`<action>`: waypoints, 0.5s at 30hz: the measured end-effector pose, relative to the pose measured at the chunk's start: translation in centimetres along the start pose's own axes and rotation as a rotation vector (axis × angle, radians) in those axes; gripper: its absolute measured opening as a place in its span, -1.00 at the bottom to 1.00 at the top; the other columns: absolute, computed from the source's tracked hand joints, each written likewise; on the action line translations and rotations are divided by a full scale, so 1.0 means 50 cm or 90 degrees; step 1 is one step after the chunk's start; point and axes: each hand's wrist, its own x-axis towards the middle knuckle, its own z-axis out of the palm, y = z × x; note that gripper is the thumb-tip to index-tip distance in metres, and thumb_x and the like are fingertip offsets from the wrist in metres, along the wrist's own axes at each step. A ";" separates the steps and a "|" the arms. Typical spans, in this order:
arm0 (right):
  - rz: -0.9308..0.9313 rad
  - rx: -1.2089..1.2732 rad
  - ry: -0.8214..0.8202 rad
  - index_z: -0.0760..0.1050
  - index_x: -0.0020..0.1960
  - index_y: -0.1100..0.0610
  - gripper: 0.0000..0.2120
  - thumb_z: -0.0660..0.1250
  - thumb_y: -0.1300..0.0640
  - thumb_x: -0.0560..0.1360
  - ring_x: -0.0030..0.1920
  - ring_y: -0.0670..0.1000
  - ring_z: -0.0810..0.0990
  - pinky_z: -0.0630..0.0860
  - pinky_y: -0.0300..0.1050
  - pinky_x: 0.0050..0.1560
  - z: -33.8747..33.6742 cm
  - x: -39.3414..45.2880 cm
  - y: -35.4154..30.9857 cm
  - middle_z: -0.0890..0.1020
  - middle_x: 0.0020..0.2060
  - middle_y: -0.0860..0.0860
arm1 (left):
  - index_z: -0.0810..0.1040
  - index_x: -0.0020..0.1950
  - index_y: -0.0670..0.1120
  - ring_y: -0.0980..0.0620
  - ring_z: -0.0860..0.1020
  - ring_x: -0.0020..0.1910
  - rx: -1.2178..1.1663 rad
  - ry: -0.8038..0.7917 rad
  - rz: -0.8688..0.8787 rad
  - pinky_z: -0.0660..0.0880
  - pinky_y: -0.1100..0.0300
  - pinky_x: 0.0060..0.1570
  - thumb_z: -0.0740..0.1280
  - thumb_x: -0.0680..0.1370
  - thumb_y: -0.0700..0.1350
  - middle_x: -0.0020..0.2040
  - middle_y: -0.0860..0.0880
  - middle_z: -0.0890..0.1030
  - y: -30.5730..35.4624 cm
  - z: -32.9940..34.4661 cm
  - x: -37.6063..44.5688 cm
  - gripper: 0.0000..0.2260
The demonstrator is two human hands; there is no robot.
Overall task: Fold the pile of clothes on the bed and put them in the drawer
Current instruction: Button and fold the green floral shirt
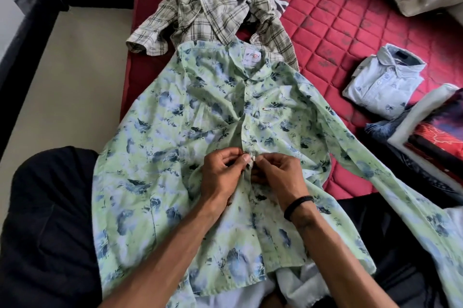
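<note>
Green floral shirt point(175, 137) spread front-up on red quilted mattress point(350, 19), hem over person's lap. Left hand point(223, 169) and right hand point(275, 174) both pinch placket mid-front — buttoning, by look of it; folding not begun. Plaid shirt point(213, 6) beyond collar lies crumpled, untouched. One pale blue shirt point(383, 79) folded, right side. Drawer not in view — roughly a third done.

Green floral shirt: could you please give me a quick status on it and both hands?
Left hand, right hand pinching the placket, buttoning. Green floral shirt spread flat, unfolded. Plaid shirt waiting; blue shirt folded. Nothing obstructing.
</note>
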 end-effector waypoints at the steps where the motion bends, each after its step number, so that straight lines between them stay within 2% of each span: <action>1: -0.018 -0.023 0.000 0.67 -0.09 0.21 -0.89 0.42 0.21 0.59 -0.29 0.10 0.74 0.71 0.02 -0.17 -0.006 0.006 0.000 0.74 -0.30 0.14 | 0.70 0.04 -0.14 0.15 0.70 -0.21 -0.018 -0.014 -0.019 0.60 0.34 -0.17 0.56 0.47 -0.25 -0.20 0.06 0.74 0.002 0.003 0.002 -0.83; 3: -0.076 -0.092 -0.005 0.67 -0.08 0.13 -0.93 0.44 0.20 0.58 -0.27 0.06 0.75 0.71 0.02 -0.14 -0.013 0.016 0.001 0.75 -0.28 0.07 | 0.69 0.10 -0.17 0.12 0.71 -0.17 -0.007 -0.023 -0.025 0.62 0.31 -0.12 0.56 0.48 -0.24 -0.15 0.02 0.75 0.006 0.002 0.012 -0.79; 5: -0.159 -0.153 -0.029 0.68 -0.01 0.07 -0.94 0.50 0.18 0.53 -0.18 -0.01 0.76 0.69 -0.08 -0.10 -0.021 0.020 -0.007 0.76 -0.21 -0.01 | 0.67 0.18 -0.20 0.07 0.70 -0.15 0.031 -0.042 -0.013 0.64 0.24 -0.09 0.56 0.48 -0.21 -0.08 -0.06 0.74 0.023 0.005 0.030 -0.71; 7: -0.216 -0.183 -0.046 0.66 0.11 0.09 -0.73 0.59 0.17 0.44 -0.05 -0.07 0.74 0.67 -0.14 0.01 -0.025 0.030 -0.020 0.76 -0.08 -0.03 | 0.63 0.22 -0.20 0.08 0.66 -0.20 0.052 -0.090 -0.007 0.60 0.25 -0.15 0.56 0.48 -0.22 -0.10 -0.06 0.72 0.049 0.011 0.058 -0.67; 9: -0.246 -0.274 -0.021 0.62 0.22 0.09 -0.53 0.65 0.13 0.35 0.06 -0.09 0.70 0.64 -0.12 0.08 -0.026 0.034 -0.035 0.73 0.04 -0.04 | 0.61 0.26 -0.19 0.08 0.65 -0.16 0.103 -0.166 0.004 0.59 0.30 -0.16 0.55 0.48 -0.24 -0.10 -0.03 0.70 0.078 0.011 0.083 -0.64; 10: -0.257 -0.354 -0.004 0.58 0.27 0.10 -0.43 0.67 0.11 0.32 0.10 -0.06 0.67 0.61 -0.11 0.10 -0.023 0.030 -0.040 0.70 0.10 -0.03 | 0.60 0.27 -0.19 0.04 0.65 -0.09 0.165 -0.202 0.024 0.60 0.29 -0.09 0.55 0.48 -0.25 -0.05 -0.04 0.69 0.089 0.009 0.095 -0.62; 12: -0.248 -0.484 0.001 0.51 0.33 0.10 -0.34 0.66 0.14 0.29 0.19 0.05 0.59 0.53 -0.06 0.16 -0.015 0.007 -0.036 0.64 0.19 0.04 | 0.59 0.31 -0.15 -0.01 0.65 0.06 0.437 -0.232 0.131 0.59 0.20 0.12 0.56 0.48 -0.17 0.09 -0.05 0.69 0.103 0.000 0.094 -0.59; 13: -0.237 -0.526 -0.006 0.49 0.30 0.10 -0.37 0.64 0.15 0.30 0.21 0.11 0.55 0.50 -0.01 0.19 -0.009 -0.010 -0.027 0.60 0.20 0.07 | 0.59 0.30 -0.11 0.00 0.64 0.08 0.569 -0.208 0.202 0.57 0.16 0.16 0.55 0.50 -0.12 0.13 -0.04 0.69 0.104 -0.010 0.079 -0.61; 15: -0.247 -0.605 -0.002 0.48 0.17 0.09 -0.56 0.57 0.12 0.37 0.19 0.16 0.47 0.45 0.05 0.18 -0.005 -0.048 0.004 0.52 0.17 0.08 | 0.59 0.19 -0.01 0.07 0.60 -0.02 0.666 -0.142 0.342 0.56 0.20 0.04 0.51 0.53 -0.05 0.04 0.02 0.66 0.094 -0.026 0.020 -0.74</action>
